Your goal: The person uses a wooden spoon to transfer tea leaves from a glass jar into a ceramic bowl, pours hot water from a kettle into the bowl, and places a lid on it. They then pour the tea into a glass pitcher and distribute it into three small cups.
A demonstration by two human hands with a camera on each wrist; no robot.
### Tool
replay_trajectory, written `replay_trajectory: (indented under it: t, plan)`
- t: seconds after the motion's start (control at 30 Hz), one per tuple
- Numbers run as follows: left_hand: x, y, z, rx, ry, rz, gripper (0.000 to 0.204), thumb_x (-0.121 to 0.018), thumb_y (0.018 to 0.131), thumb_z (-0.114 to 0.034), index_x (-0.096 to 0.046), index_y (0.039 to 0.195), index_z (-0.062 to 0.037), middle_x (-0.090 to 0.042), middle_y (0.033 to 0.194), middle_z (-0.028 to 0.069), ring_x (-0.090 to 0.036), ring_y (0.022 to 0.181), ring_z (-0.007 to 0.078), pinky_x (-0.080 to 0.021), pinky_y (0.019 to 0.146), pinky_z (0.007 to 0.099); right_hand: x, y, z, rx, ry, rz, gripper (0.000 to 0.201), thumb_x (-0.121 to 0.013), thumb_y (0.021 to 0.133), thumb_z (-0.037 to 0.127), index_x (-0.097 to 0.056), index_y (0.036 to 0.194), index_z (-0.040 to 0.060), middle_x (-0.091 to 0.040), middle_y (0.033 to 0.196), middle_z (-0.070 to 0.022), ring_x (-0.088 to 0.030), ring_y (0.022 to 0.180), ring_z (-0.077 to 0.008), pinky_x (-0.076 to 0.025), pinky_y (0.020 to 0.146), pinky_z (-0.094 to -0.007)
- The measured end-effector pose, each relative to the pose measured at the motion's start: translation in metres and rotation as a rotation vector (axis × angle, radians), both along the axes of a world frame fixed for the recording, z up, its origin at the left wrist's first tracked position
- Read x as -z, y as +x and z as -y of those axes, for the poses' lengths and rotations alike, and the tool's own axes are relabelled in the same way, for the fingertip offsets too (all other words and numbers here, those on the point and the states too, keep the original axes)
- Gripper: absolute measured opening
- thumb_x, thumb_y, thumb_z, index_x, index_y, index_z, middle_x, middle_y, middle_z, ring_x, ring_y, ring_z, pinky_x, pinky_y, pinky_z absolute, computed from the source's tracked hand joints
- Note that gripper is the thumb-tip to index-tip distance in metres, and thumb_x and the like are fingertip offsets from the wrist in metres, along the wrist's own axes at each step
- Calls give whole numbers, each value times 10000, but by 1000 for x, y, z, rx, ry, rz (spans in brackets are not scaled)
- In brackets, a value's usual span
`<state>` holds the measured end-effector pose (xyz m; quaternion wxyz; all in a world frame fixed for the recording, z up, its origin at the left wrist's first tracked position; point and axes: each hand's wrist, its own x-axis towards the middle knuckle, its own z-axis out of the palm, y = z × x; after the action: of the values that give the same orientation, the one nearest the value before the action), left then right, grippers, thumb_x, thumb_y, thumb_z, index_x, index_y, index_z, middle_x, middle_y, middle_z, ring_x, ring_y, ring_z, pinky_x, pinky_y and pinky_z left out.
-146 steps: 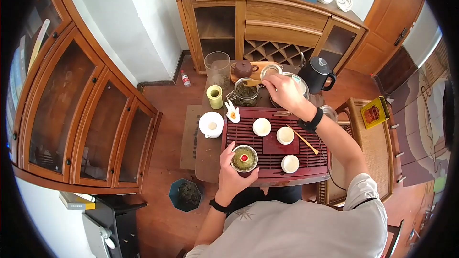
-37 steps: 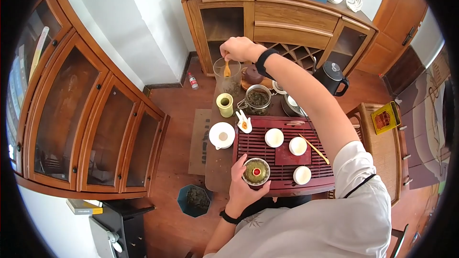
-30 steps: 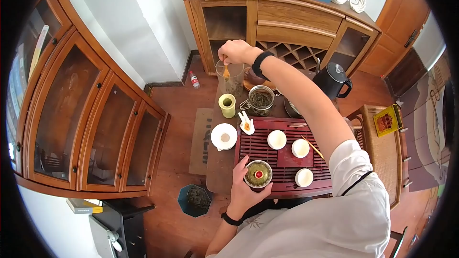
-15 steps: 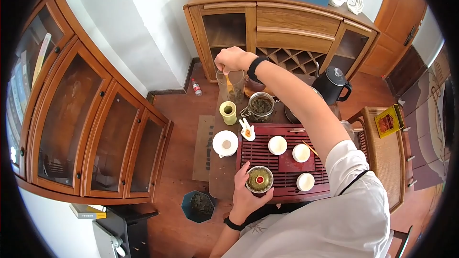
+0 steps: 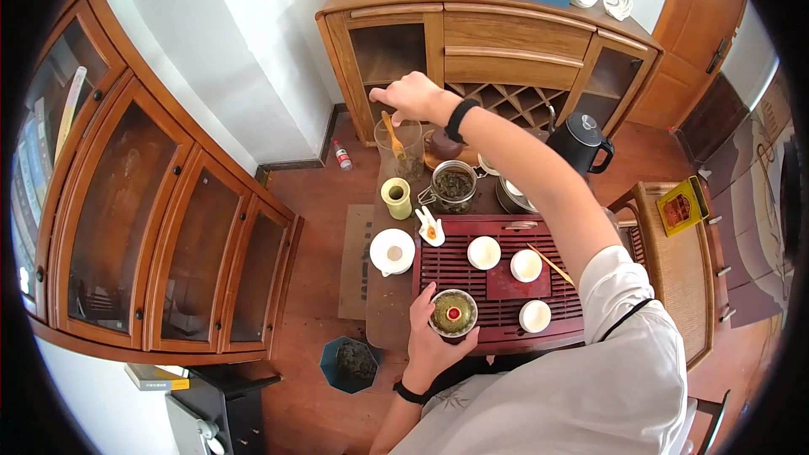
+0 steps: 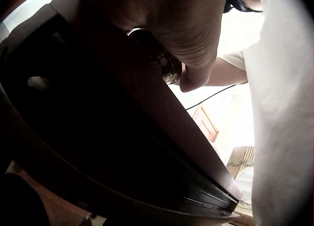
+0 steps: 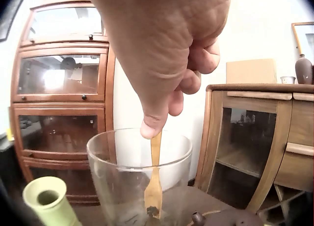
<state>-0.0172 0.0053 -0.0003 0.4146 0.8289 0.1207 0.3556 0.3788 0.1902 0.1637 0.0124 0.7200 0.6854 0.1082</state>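
Above the tall glass container (image 5: 399, 160) the right hand (image 5: 413, 99) pinches the upper end of a wooden scoop (image 5: 393, 136). In the right wrist view the scoop (image 7: 153, 189) points down inside the glass (image 7: 110, 182), dark bits at its tip, below the right hand's thumb (image 7: 164, 54). The left hand (image 5: 434, 344) holds a round patterned bowl (image 5: 453, 313) with a red centre at the tray's near left edge. In the left wrist view the left hand (image 6: 181, 25) grips the dark patterned bowl (image 6: 169, 66). Beside the glass stands an open jar (image 5: 453, 185) of dark leaves.
Three white cups, one of them this cup (image 5: 484, 253), and a thin wooden stick (image 5: 552, 265) lie on the red slatted tray (image 5: 438, 274). Left of it are a white pitcher (image 5: 392, 251), white hand figurine (image 5: 431, 227) and green vase (image 5: 396, 198). A black kettle (image 5: 581, 141) stands back right.
The right hand has moved from the leaf jar to the tall glass, carrying the scoop, which now tilts down into it. The left hand keeps holding the bowl. The head view has shifted slightly.
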Motion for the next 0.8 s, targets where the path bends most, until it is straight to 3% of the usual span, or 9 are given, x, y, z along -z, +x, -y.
replay_trajectory:
  t: [0.07,0.17,0.3,0.4,0.47,0.5,0.57,0.67,0.8]
  plan:
    - [-7,-1,0,25,-25,-64,971,-972,739,-242,-314,1438,-94,-474,1548,303,-528,1395,463,-480,1147,542,-8,7,20,-1,39,16,456,-850,888,320,-637,1229,106,-803,974,-126,-790,941,-365,-618,769,-481]
    - [-3,0,0,26,-24,-18,969,-972,732,-238,-323,1432,-71,-480,1545,304,-529,1392,465,-482,1148,538,-17,23,60,118,159,-60,230,-658,1000,282,-731,1126,104,-799,1017,-147,-776,977,-380,-621,810,-500]
    - [0,-1,0,31,-20,12,994,-975,722,-208,-310,1445,-50,-475,1545,317,-549,1377,449,-484,1146,525,-25,59,123,532,-63,-187,385,-575,1044,337,-795,1150,39,-778,1184,-243,-747,1117,-438,-602,972,-518]
    - [2,-1,1,36,-2,34,1027,-975,728,-187,-277,1469,-49,-460,1554,323,-560,1374,423,-484,1150,509,2,103,163,633,-225,-277,570,-528,1053,474,-763,1278,6,-724,1332,-276,-680,1255,-467,-551,1057,-551]
    - [4,-1,1,32,28,44,1032,-972,734,-189,-267,1473,-45,-451,1559,324,-560,1374,424,-483,1152,509,25,117,185,672,-202,-221,549,-521,1049,461,-792,1124,-11,-791,1160,-209,-760,1040,-386,-592,898,-512]
    - [5,-1,1,36,37,46,1042,-970,738,-189,-255,1482,-43,-441,1566,326,-552,1384,421,-479,1156,507,17,104,192,675,-198,-220,549,-521,1049,461,-792,1124,-11,-791,1160,-209,-760,1040,-386,-592,898,-512]
    - [5,-1,1,31,47,45,1044,-969,739,-188,-254,1484,-40,-437,1569,324,-547,1389,420,-476,1160,506,1,82,202,845,-380,-559,452,-520,1037,374,-754,927,4,-759,889,-106,-698,746,-257,-544,682,-443]
    - [8,-2,3,23,39,39,1039,-967,743,-193,-259,1484,-25,-428,1577,320,-537,1401,414,-465,1173,500,15,95,195,771,-560,-618,342,-532,1000,274,-676,809,29,-640,701,-42,-548,575,-183,-438,558,-406]
    - [10,-1,4,3,58,61,1026,-966,747,-211,-271,1475,-10,-426,1580,320,-533,1409,410,-454,1183,495,7,70,203,792,-364,-513,289,-546,943,177,-740,813,6,-672,680,-63,-601,569,-224,-425,536,-429]
